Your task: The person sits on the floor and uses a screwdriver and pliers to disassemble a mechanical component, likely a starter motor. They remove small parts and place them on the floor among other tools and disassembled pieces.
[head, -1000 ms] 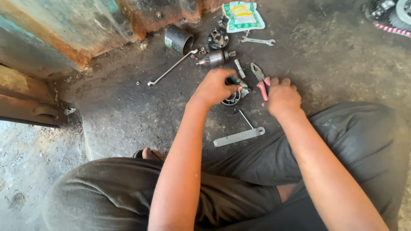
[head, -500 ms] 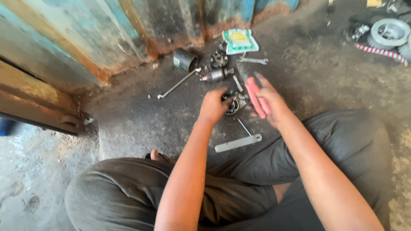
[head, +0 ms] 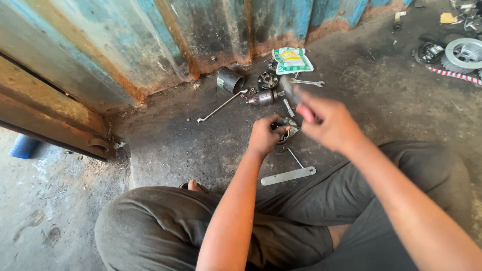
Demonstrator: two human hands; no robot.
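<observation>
Item: small round metal part (head: 287,129), on the concrete floor (head: 165,150) just in front of my crossed legs.

My left hand (head: 265,136): fingers curled shut around the part, pinning it to the floor.

My right hand (head: 329,123): raised at 2 o'clock from the part, closed around pink-handled pliers (head: 296,100), blurred mid-swing; jaw position I cannot tell.

Nearby: flat metal strip (head: 288,175) at 6 o'clock, long socket wrench (head: 221,106) at 10 o'clock, armature shaft (head: 262,98) and dark metal cylinder (head: 230,80) at 11 o'clock, green packet (head: 291,60) at 12.

Handling note: I judge the left grip should stay low and firm, fingertips off the top face, so the pliers land squarely.
</observation>
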